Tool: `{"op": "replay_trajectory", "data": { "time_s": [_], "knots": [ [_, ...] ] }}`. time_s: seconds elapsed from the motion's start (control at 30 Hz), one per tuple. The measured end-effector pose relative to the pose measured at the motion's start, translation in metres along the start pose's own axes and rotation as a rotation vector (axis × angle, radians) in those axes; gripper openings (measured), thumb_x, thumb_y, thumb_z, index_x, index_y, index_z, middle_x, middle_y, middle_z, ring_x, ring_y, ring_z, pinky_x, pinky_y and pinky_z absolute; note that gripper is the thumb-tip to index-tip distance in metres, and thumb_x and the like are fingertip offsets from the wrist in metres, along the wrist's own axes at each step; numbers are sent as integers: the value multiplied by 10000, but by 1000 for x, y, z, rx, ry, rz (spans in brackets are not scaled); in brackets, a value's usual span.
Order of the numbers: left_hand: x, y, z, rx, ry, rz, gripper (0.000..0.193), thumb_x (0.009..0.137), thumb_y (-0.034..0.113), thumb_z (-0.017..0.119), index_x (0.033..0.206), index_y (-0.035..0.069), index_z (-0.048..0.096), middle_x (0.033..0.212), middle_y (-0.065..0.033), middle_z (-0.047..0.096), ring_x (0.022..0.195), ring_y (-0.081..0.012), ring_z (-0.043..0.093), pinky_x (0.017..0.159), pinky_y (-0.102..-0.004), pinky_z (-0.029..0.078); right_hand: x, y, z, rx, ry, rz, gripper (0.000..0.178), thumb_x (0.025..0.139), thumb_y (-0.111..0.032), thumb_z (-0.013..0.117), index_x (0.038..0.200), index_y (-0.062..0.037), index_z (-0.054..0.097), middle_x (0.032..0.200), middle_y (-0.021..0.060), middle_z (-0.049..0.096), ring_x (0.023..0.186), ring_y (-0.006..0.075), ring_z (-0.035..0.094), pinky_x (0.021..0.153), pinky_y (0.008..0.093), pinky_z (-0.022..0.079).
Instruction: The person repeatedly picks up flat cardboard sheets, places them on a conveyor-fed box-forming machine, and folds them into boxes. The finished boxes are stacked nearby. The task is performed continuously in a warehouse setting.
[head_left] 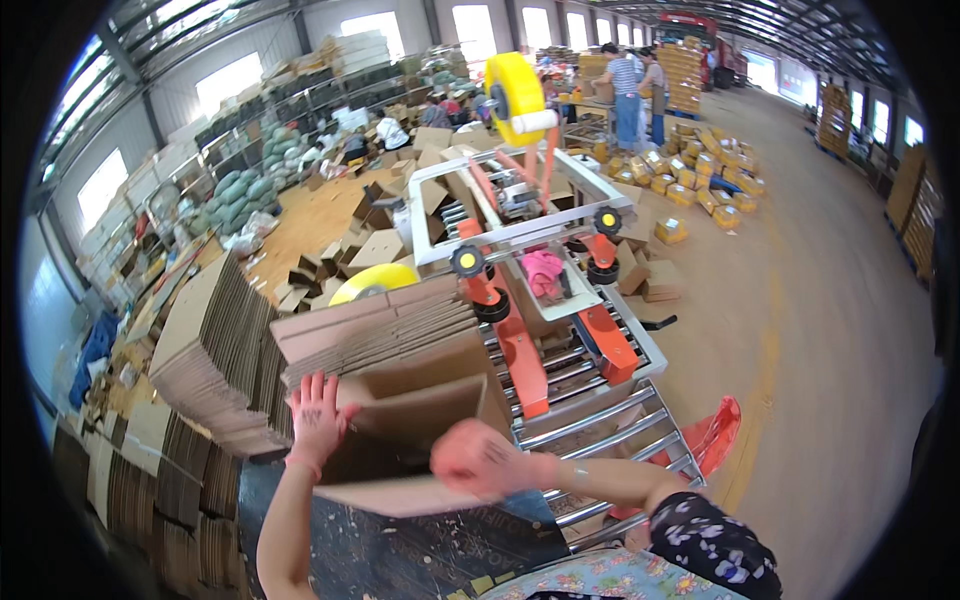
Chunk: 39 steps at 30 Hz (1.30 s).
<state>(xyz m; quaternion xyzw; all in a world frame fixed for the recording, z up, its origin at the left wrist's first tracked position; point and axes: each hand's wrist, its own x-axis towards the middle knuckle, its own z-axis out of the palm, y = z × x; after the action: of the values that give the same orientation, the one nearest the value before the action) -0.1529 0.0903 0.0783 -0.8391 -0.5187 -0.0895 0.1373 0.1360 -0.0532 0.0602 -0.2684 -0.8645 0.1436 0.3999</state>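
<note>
An open cardboard box [410, 497] stands in front of me on a dark worktop [400, 545], its inside in shadow. At the box's left side is my left hand [318, 415], fingers stretched out and apart against the cardboard. My right hand [478, 460] is over the near right part of the box. Motion smears it, so its fingers cannot be made out. Just behind the box leans a row of flattened cartons [390, 320]. Beyond the worktop stands a carton-sealing machine [520, 215] with a yellow tape roll [515, 95] on top.
Metal rollers [590, 430] run from the worktop's right side into the machine. Stacked flat cartons [215, 350] rise at the left. A pink cloth [543, 272] lies in a white tray. Yellow parcels [700, 170] cover the floor farther off, near two standing people [628, 100].
</note>
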Motion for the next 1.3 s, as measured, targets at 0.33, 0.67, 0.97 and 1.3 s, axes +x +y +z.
{"op": "replay_trajectory", "data": {
  "time_s": [0.33, 0.67, 0.97, 1.3],
  "knots": [
    [-103, 196, -60, -257, 287, 775, 499, 859, 255, 627, 1317, 81, 532, 1366, -206, 448, 1212, -457, 418, 1017, -624, 317, -33, -76, -61, 839, -773, 589, 179, 871, -194, 602, 926, -35, 666, 804, 94, 655, 756, 177, 606, 691, 352, 473],
    [-137, 128, -67, -357, -16, 720, 642, 873, 410, 579, 1367, 19, 455, 1438, -234, 359, 1359, -435, 295, 1107, -554, 218, -35, -76, -49, -395, -8, -13, 258, 849, -157, 587, 1086, -55, 577, 1113, 121, 626, 1001, 301, 611, 876, 440, 417],
    [-64, 180, -26, -964, -208, -58, 637, 858, 296, 632, 1364, -17, 404, 1336, -257, 458, 1222, -439, 462, 1031, -488, 381, -196, -100, -45, -312, 19, 615, 410, 862, -277, 633, 1237, -113, 613, 1304, 109, 580, 1262, 275, 507, 1110, 521, 265],
    [119, 394, 38, -752, 270, 646, 286, 873, 176, 565, 1108, 13, 551, 1011, -147, 595, 997, -310, 590, 841, -411, 477, -265, -18, -46, -852, 891, 633, 275, 887, -74, 475, 1126, -30, 603, 1180, 132, 567, 1159, 359, 502, 1102, 561, 261]
  ]
}}
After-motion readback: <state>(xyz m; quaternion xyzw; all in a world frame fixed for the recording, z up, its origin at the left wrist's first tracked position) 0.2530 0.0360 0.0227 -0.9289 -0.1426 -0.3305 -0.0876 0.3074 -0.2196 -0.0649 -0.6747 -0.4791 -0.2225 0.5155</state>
